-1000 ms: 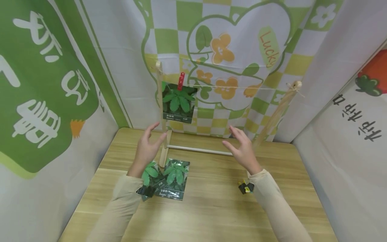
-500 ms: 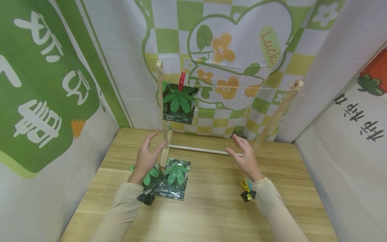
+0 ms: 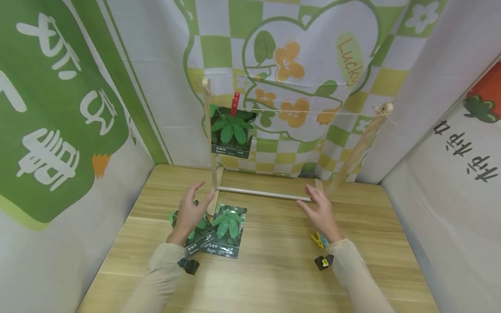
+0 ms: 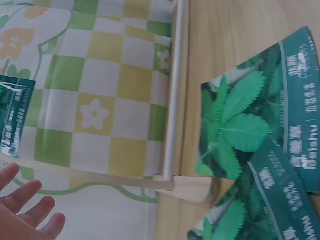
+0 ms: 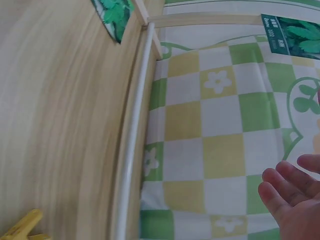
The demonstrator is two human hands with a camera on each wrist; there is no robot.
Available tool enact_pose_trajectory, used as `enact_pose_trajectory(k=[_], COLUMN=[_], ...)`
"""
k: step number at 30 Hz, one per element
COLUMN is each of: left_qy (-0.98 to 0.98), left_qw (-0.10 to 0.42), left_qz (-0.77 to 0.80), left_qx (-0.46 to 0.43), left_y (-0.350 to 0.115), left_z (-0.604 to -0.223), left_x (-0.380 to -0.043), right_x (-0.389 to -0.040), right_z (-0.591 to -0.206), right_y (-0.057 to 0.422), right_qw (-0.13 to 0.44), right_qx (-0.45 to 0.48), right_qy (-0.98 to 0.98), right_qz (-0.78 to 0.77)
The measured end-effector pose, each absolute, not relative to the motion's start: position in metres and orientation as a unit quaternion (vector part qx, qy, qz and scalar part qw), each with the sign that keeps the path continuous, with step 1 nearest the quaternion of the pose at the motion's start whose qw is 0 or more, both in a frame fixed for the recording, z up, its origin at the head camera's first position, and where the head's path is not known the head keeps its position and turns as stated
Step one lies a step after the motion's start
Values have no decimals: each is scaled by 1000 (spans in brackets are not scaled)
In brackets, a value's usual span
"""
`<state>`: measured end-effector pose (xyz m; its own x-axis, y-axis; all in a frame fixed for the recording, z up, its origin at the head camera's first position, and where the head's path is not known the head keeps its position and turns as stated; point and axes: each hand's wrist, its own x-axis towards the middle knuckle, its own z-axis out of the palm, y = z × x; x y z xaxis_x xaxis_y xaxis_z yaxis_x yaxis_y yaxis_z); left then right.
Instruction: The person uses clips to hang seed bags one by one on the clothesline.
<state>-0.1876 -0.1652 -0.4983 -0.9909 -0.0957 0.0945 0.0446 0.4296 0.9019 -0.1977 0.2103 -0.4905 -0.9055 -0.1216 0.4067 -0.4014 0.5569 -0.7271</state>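
My left hand is held over the left side of the table with fingers spread, overlapping a green leaf-printed packet. A second such packet lies partly over or beside it. My right hand hovers near the right end of the white crossbar, fingers relaxed and holding nothing. Close to the right wrist lie a yellow clothespin and a blue clothespin. A third packet hangs from the string, pinned by a red clothespin.
Two wooden posts, the left post and the right post, carry the string behind the hands. A checkered cloth hangs at the back of the wooden table. Printed cloths flank both sides.
Both hands have lowered a little and drawn slightly toward the body. The yellow and blue clothespins now show beside the right wrist. The hanging packet keeps its place.
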Motion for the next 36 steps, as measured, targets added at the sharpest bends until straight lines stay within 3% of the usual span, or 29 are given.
enact_pose_trajectory(k=[18, 36], left_qy=[-862, -870], left_qw=[48, 6], left_qz=[-503, -483], left_qx=[49, 101], left_y=[-175, -193], left_z=[-537, -567], left_x=[-179, -173], right_x=[-186, -172], right_z=[-523, -550], right_y=[234, 258], right_qw=[76, 32], right_qx=[79, 18], right_qy=[-881, -899], right_qz=[460, 436])
